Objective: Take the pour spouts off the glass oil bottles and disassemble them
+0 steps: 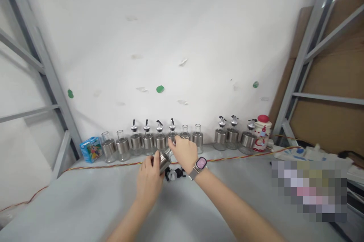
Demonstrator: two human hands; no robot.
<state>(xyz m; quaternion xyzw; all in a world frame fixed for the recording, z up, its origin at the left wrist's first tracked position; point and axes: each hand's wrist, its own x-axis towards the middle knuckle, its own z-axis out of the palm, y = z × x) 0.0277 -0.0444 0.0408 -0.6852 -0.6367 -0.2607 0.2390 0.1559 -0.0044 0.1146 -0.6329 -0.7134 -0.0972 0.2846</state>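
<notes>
My left hand [149, 177] is wrapped round the steel-sleeved body of a glass oil bottle [165, 160], which is tilted with its neck toward the upper right. At the end of that neck, my right hand [184, 153] is closed, wearing a watch; its fingers hide the mouth and whatever they pinch there. Just below the hands, several loose pourer parts [173, 175], black and clear, lie on the grey table [113, 204]. Behind stands a row of similar bottles; some, like one bottle [136, 141], carry pourers, while others, like another bottle [123, 146], have bare necks.
A blue picture box [91, 150] stands at the row's left end, a white container with a red lid [261, 134] at its right. A twisted red-yellow cord [113, 165] crosses the table. Plastic-wrapped items [309, 154] lie at right beside a blurred patch. Grey metal posts [54, 79] flank the table.
</notes>
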